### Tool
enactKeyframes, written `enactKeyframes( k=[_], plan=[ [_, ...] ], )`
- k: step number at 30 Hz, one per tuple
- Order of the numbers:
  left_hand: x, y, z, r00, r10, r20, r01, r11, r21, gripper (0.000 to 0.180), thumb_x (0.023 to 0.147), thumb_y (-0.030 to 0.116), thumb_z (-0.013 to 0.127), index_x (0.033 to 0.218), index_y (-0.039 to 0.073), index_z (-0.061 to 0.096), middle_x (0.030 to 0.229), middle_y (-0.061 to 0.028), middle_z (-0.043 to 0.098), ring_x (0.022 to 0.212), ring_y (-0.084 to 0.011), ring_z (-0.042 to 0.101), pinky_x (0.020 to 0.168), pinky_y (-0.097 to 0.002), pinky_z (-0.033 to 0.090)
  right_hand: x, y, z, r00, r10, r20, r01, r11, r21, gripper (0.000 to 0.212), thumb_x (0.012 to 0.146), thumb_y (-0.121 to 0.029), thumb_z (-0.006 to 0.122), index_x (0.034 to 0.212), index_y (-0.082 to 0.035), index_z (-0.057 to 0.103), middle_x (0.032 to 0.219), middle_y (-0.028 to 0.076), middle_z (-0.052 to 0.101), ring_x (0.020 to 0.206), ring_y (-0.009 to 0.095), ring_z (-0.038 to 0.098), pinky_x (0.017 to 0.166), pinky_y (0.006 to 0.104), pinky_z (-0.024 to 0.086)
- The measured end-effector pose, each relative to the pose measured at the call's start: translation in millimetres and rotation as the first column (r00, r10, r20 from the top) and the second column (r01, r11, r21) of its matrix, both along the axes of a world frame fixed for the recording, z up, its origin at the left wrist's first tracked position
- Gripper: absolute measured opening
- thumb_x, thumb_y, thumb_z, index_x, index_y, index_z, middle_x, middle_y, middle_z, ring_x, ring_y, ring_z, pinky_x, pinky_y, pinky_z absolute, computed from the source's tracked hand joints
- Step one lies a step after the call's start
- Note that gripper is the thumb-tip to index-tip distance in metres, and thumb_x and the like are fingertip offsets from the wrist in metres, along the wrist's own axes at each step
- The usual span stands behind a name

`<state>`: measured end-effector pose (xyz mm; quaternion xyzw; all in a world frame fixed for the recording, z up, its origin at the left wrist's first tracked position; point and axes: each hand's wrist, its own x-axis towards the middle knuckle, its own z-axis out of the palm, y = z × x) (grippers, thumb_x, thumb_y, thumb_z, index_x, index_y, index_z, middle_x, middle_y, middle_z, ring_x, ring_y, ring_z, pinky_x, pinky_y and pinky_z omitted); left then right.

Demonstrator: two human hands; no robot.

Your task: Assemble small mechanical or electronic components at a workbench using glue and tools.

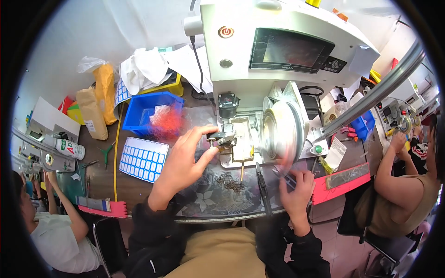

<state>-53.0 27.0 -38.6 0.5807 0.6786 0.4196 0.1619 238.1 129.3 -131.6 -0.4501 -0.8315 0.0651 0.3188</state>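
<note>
Danger sits just above the right hand [299, 191], whose grip I can't tell: blurred wheel [282, 132] could snag it if it strays; left hand [184, 160] pinches small clamp [226, 139].

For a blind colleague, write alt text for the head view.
A person's left hand holds a metal fitting on a white bench machine, while the right hand is near its blurred wheel. Left of the machine are a blue bin with red strands and a sheet of blue-edged labels; other people are on both sides.
</note>
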Motion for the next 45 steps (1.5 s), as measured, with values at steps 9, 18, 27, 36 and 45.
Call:
enactKeyframes(
  k=[9,18,27,36,45],
  plan=[
    [4,17,6,0.972,-0.003,-0.233,0.042,0.986,0.161,0.018,0.084,-0.003,0.066,0.101,0.002,0.068,0.110,-0.0122,0.067,0.119,-0.0336,0.058,0.100,-0.0417,0.044,6,6,-12,0.998,0.035,0.057,-0.032,0.998,-0.053,0.019,0.082,-0.017,0.074,0.097,-0.009,0.066,0.095,0.008,0.057,0.093,0.029,0.053,0.079,0.0416,0.040],
    [15,16,24,0.931,0.024,-0.364,0.034,0.988,0.152,0.014,0.081,-0.005,0.065,0.091,0.005,0.064,0.092,-0.0074,0.066,0.089,-0.0285,0.060,0.078,-0.0367,0.042,19,6,-20,0.965,0.139,-0.221,-0.175,0.973,-0.152,0.006,0.095,-0.003,0.058,0.097,0.001,0.061,0.087,0.010,0.058,0.081,0.024,0.058,0.073,0.0355,0.045],
    [12,18,15,0.990,-0.130,0.054,0.130,0.991,0.002,0.010,0.088,-0.003,0.057,0.095,0.002,0.063,0.085,-0.0071,0.065,0.074,-0.0174,0.057,0.070,-0.0297,0.042,4,-16,47,0.904,0.241,-0.353,-0.425,0.588,-0.688,0.024,0.096,-0.014,0.059,0.115,0.000,0.057,0.076,0.009,0.063,0.066,0.015,0.058,0.065,0.0306,0.047],
    [7,24,8,0.977,-0.165,0.138,0.162,0.986,0.029,0.009,0.087,0.004,0.061,0.094,0.008,0.064,0.084,-0.0028,0.067,0.067,-0.0214,0.059,0.065,-0.0333,0.035,-56,-17,44,0.679,0.038,-0.733,-0.734,0.054,-0.677,0.024,0.104,-0.021,0.051,0.114,0.001,0.054,0.068,-0.004,0.049,0.058,0.003,0.041,0.057,0.0209,0.035],
    [3,26,8,0.974,-0.209,0.086,0.203,0.977,0.070,0.010,0.086,0.004,0.063,0.095,0.008,0.065,0.081,-0.0039,0.068,0.065,-0.0213,0.061,0.060,-0.0327,0.033,-105,3,46,0.358,-0.422,-0.833,-0.926,-0.277,-0.257,0.032,0.110,-0.033,0.037,0.109,-0.003,0.049,0.060,-0.007,0.028,0.049,0.003,0.022,0.046,0.0201,0.021]
  ],
)
